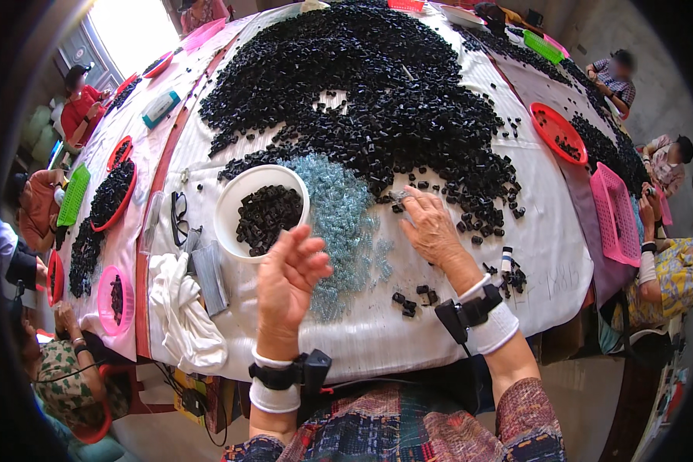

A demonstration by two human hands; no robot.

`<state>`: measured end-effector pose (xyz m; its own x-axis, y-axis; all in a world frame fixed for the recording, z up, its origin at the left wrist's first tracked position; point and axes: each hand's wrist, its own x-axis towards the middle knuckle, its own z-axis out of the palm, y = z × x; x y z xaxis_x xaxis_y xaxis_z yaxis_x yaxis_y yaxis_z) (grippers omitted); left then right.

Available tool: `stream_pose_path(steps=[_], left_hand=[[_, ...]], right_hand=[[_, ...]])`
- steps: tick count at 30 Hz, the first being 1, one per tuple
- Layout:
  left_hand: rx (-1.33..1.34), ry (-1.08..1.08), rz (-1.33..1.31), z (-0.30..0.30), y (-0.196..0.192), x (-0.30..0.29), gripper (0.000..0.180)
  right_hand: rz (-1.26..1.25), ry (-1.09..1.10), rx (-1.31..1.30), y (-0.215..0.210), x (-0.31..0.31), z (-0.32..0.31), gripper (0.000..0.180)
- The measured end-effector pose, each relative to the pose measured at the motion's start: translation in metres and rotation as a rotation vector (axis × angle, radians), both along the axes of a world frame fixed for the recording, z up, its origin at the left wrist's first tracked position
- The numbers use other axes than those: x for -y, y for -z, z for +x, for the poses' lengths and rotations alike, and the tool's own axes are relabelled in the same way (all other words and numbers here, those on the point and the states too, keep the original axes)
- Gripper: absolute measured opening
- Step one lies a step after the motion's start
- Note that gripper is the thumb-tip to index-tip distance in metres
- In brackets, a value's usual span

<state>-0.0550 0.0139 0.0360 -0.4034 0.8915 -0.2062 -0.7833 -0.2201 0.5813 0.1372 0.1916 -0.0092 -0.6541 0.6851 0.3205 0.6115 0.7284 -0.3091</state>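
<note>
My left hand (291, 271) is raised beside a white bowl (225, 196), palm turned up and fingers loosely curled, with nothing visible in it. The bowl holds small black plastic pieces (269, 219). My right hand (433, 223) reaches down to the tabletop, its fingertips closed at a small clear-grey piece (398, 195) by the edge of the black heap. Between the hands and the bowl spreads a pile of clear bluish plastic pieces (335, 223). Beyond it lies a large heap of black pieces (346, 77).
Left of the bowl are glasses (179, 218), a grey folded cloth (209, 277) and a white cloth (181, 312). A small bottle (507, 259) stands among black pieces at right. Pink basket (616, 215) and red plate (558, 132) lie farther right. Other people sit along both sides.
</note>
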Motion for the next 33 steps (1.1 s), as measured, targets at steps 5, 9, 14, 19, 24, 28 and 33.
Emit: stream_pose_path(steps=[5, 9, 14, 19, 24, 28, 33], left_hand=[[-0.076, 0.24, -0.067, 0.041, 0.01, 0.006, 0.025], [-0.042, 0.381, -0.067, 0.062, 0.024, 0.011, 0.024], [-0.078, 0.521, -0.12, 0.072, 0.03, 0.014, 0.022], [-0.047, 0.508, -0.124, 0.073, 0.041, 0.015, 0.021], [-0.043, 0.463, -0.141, 0.075, 0.042, 0.013, 0.023], [-0.045, 0.442, -0.132, 0.077, 0.045, 0.013, 0.022], [-0.078, 0.429, -0.158, 0.078, 0.047, 0.014, 0.02]], right_hand=[[0.024, 0.066, 0.028, 0.0, -0.022, -0.024, 0.038], [-0.029, 0.091, 0.035, 0.001, -0.024, -0.029, 0.038], [-0.009, -0.042, -0.024, 0.003, -0.02, -0.011, 0.028], [-0.074, -0.169, -0.112, -0.002, 0.002, 0.018, 0.021], [-0.154, -0.211, -0.131, -0.014, 0.041, 0.042, 0.016], [-0.133, -0.226, -0.111, -0.014, 0.062, 0.061, 0.017], [-0.078, -0.146, -0.176, -0.028, 0.079, 0.067, 0.019]])
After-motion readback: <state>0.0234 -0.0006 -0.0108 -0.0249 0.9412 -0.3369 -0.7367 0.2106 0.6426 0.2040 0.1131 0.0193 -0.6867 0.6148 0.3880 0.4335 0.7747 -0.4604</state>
